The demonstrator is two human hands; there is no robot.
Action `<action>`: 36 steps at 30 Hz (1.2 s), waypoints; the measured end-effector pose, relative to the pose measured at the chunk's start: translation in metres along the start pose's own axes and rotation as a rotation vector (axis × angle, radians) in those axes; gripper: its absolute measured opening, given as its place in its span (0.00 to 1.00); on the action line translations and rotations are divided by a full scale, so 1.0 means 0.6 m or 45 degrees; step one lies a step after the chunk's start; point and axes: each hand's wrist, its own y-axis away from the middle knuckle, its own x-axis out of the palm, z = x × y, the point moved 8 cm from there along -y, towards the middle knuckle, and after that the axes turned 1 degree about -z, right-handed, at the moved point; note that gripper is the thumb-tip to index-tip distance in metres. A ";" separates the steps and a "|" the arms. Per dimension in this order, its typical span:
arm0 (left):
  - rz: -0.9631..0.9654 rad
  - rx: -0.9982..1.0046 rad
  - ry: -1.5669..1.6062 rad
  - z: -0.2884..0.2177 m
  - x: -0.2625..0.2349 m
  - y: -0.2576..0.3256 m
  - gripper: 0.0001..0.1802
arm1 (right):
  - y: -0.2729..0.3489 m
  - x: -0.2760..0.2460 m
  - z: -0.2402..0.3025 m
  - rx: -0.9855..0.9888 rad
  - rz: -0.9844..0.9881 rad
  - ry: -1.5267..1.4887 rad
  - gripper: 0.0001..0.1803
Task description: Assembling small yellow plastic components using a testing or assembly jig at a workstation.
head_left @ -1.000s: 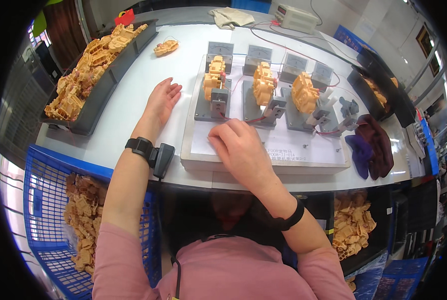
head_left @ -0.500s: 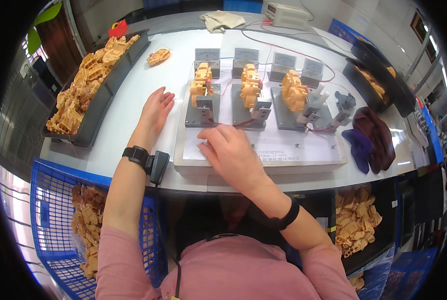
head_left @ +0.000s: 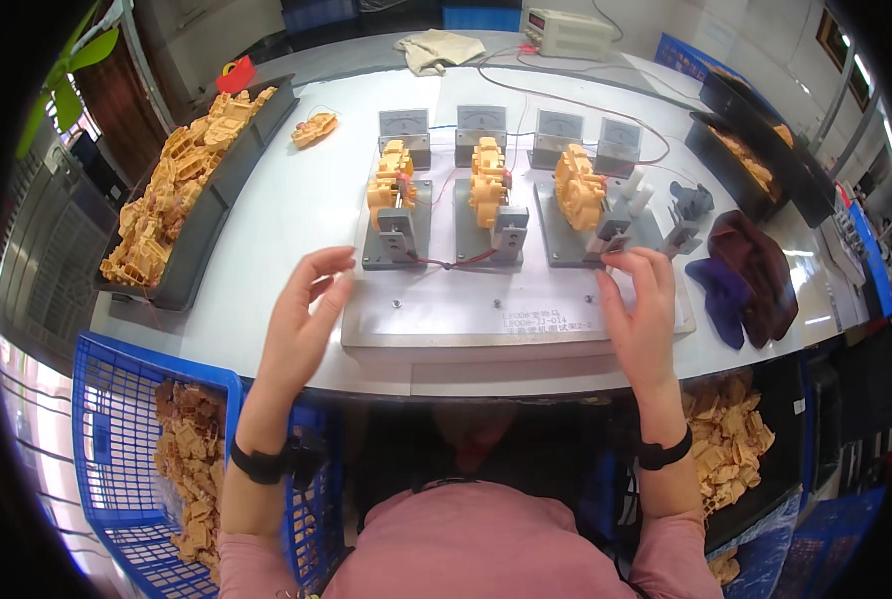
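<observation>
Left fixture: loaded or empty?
Loaded. An orange part sits on the left fixture, behind its grey clamp block. The left hand hovers beside it, fingers spread.

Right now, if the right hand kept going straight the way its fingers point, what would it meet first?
Probably the grey clamp of the right-hand fixture; the right hand has its fingertips already at it, with the orange part just beyond. Depth is unclear.

So there's this pale flat test board (head_left: 506, 314) sitting on the white table, near its front edge, carrying three grey fixture plates side by side. Each one is holding an orange plastic part (head_left: 390, 183) standing upright, with a small grey clamp block (head_left: 398, 229) in front. Red wires are running between the fixtures. The right-hand clamp (head_left: 610, 236) is sitting just beside the fingertips there.
</observation>
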 end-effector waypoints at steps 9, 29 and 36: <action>0.004 0.197 -0.590 -0.037 0.060 0.010 0.08 | 0.009 0.016 -0.022 0.064 0.312 -0.072 0.03; -0.066 0.231 -0.561 -0.035 0.058 0.023 0.07 | 0.008 0.020 -0.026 0.153 0.519 -0.200 0.05; -0.062 0.229 -0.559 -0.034 0.053 0.025 0.07 | 0.011 0.029 -0.022 0.161 0.546 -0.188 0.06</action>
